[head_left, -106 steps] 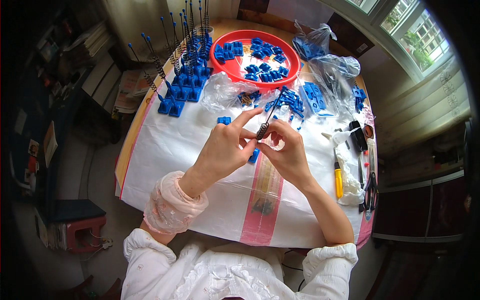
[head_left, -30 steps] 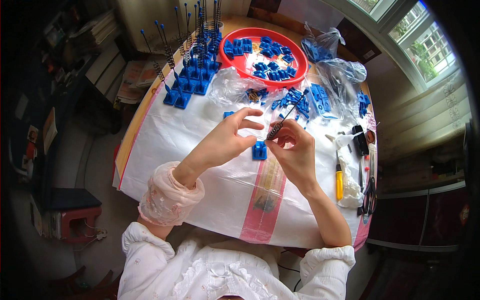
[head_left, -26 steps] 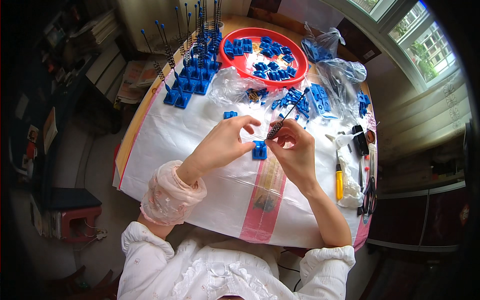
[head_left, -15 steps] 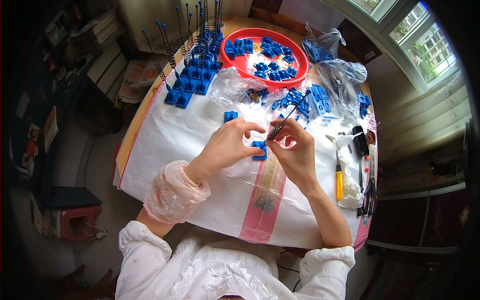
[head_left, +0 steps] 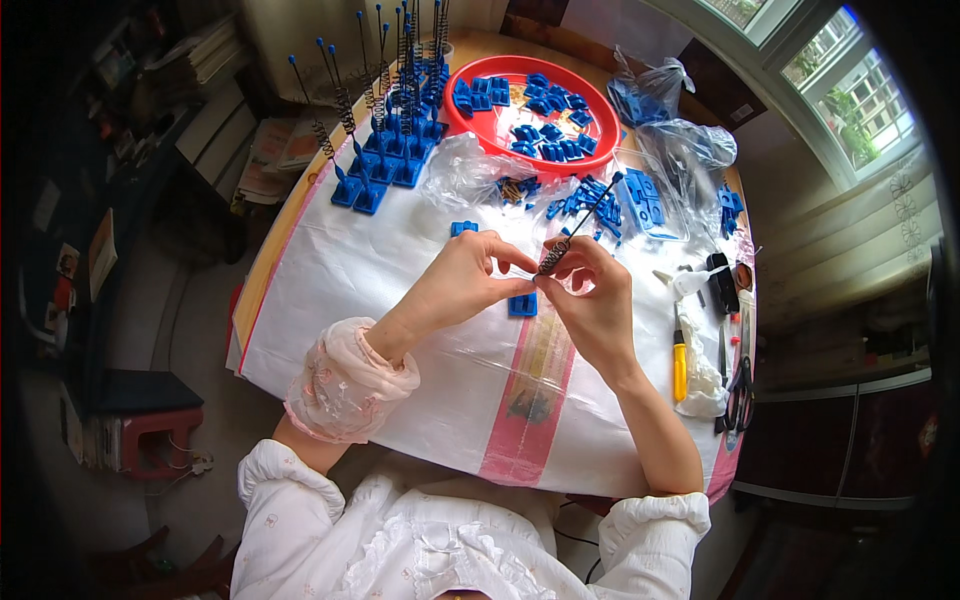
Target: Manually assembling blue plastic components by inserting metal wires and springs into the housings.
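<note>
Between finger and thumb, my right hand (head_left: 592, 300) grips a black coil spring (head_left: 553, 257) whose straight wire ends in a small blue tip, slanting up to the right. My left hand (head_left: 463, 278) closes its fingertips at the spring's lower end, right beside the right fingertips. A small blue plastic base (head_left: 522, 304) lies on the cover just below both hands, partly hidden by them. Another blue base (head_left: 463, 229) sits beyond my left hand. Whether the spring's end touches any part between the fingertips is hidden.
At the back left, several springs (head_left: 399, 100) stand upright in blue bases (head_left: 370, 197). A red round tray (head_left: 611, 141) holds blue parts. Nearer lie loose blue pieces (head_left: 588, 200) and a clear bag (head_left: 455, 170). On the right are a yellow-handled screwdriver (head_left: 680, 372) and black-handled scissors (head_left: 739, 396).
My left fingertips have closed in to the spring's lower end, next to my right fingers. The spring's lower end has lifted slightly, away from the blue base.
</note>
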